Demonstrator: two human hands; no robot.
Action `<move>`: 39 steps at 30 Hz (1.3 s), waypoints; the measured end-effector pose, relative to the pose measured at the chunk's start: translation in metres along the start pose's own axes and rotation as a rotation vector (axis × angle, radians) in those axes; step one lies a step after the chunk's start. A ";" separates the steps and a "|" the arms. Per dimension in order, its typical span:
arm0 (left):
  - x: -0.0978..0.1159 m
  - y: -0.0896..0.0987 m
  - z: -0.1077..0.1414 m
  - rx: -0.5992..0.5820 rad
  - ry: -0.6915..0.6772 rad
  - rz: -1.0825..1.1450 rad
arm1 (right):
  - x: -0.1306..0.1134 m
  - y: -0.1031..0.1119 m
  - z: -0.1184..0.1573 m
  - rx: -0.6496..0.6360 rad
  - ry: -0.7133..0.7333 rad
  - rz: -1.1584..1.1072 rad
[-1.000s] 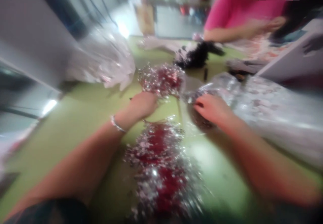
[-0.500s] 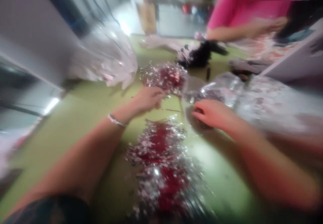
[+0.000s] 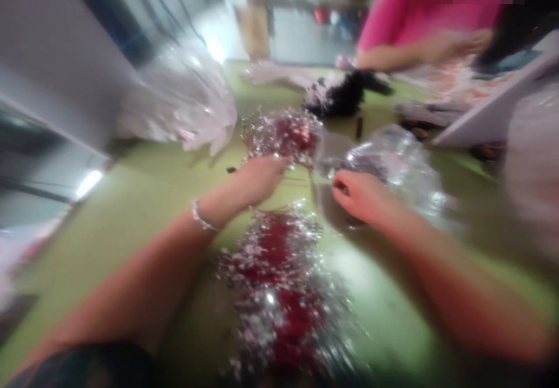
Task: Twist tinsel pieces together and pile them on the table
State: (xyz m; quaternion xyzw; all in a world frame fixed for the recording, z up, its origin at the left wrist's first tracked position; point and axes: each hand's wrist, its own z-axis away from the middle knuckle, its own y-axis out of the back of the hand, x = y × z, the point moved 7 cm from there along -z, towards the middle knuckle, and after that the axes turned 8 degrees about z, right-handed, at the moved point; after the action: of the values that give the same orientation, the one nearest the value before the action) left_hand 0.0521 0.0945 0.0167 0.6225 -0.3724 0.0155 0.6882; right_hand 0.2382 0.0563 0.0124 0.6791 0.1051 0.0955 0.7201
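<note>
If we swing our left hand low, the bracelet could snag on strands of the near tinsel bundle, toward our edge of the green table; can't tell if its blurred fingers, by the far tinsel bundle, grip anything; our right hand half-curls at the plastic bag, hold unclear

On the green surface, the left hand is just at the near edge of a far red-and-silver tinsel bundle; a longer tinsel bundle lies nearer. The right hand curls over a clear plastic bag; blur hides its grip. Far right, a pink-sleeved co-worker stands.
</note>
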 end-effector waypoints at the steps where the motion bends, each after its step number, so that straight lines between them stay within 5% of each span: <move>1: 0.003 0.004 0.001 0.000 0.021 -0.018 | 0.003 0.004 0.000 0.045 -0.042 -0.068; 6: 0.030 0.014 0.009 0.135 -0.059 0.143 | -0.006 0.011 0.003 0.213 -0.005 -0.422; 13: 0.029 -0.006 0.015 0.095 0.018 0.862 | -0.039 0.000 0.008 0.100 0.147 -0.667; 17: 0.019 -0.008 0.011 0.134 0.021 1.014 | -0.033 0.001 0.010 0.080 0.033 -0.810; 22: 0.008 -0.007 0.008 0.248 0.001 0.995 | -0.015 0.009 0.011 0.176 -0.126 -0.860; 29: 0.014 -0.027 0.009 0.131 -0.030 0.663 | -0.015 0.024 0.015 0.383 -0.053 -0.703; 39: 0.016 -0.033 0.011 0.095 -0.017 0.600 | -0.021 0.014 0.014 0.385 0.034 -0.561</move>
State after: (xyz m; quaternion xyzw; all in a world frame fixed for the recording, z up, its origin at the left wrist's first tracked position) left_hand 0.0746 0.0706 -0.0036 0.5164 -0.5441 0.2302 0.6199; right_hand 0.2222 0.0379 0.0280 0.7456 0.3158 -0.1167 0.5751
